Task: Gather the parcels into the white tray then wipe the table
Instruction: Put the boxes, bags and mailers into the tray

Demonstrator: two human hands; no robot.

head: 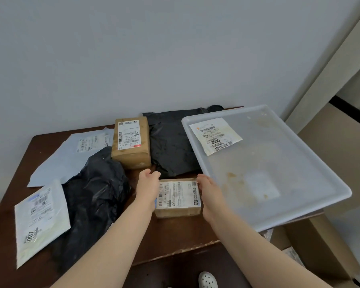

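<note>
Cardboard-brown and small, the labelled box (178, 196) sits on the near middle of the dark table (170, 235), just left of the white tray (279, 163). The left hand (148, 188) clasps its left end, fingers curled over the far corner; the right hand (209, 193) grasps its right end. One flat white parcel (215, 135) lies in the tray's far-left corner. Farther back stands a taller cardboard box (131, 142) beside a black bag (170, 146). To the left lie a crumpled black bag (96, 190), a grey mailer (71, 156) and a white mailer (41, 221).
</note>
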